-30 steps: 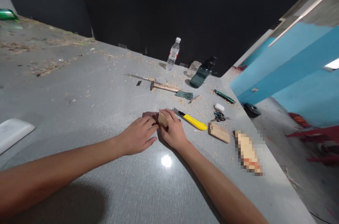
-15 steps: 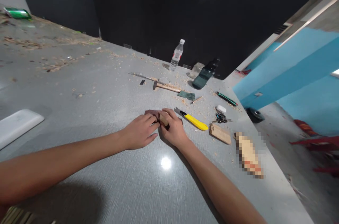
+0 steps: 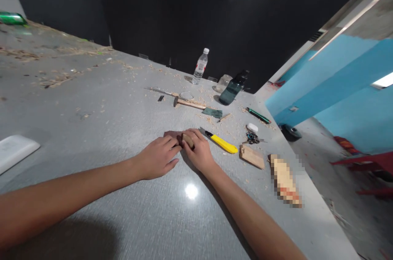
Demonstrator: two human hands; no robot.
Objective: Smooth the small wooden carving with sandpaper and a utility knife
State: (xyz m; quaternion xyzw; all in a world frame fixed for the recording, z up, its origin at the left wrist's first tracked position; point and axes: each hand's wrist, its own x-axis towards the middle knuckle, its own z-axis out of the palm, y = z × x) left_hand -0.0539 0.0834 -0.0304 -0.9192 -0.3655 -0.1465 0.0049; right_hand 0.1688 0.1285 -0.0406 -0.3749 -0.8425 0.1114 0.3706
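My right hand [image 3: 199, 152] is closed around a small wooden block [image 3: 188, 141], its fingers over the far side and the thumb on the near side. Under the block lies a dark reddish-brown piece that looks like sandpaper [image 3: 171, 134], mostly covered by both hands. My left hand [image 3: 159, 157] rests palm down, fingertips on the brown piece beside the block, thumb held apart. Just right of the right hand lies a yellow utility knife [image 3: 224, 144] with its blade out. A flat piece of wood [image 3: 252, 156] sits farther right.
On the grey table [image 3: 147, 219] are a hammer [image 3: 190, 104], a clear water bottle [image 3: 200, 66], a dark bottle [image 3: 232, 90], a green pen-like tool [image 3: 258, 115], keys [image 3: 252, 138], a white case [image 3: 252, 127] and a pixelated wooden shape [image 3: 284, 180]. Wood shavings are scattered about. A white object [image 3: 18, 149] lies left.
The view has shifted slightly, so most things sit a little farther left. Both hands stay at the block and the brown piece, with the same hold.
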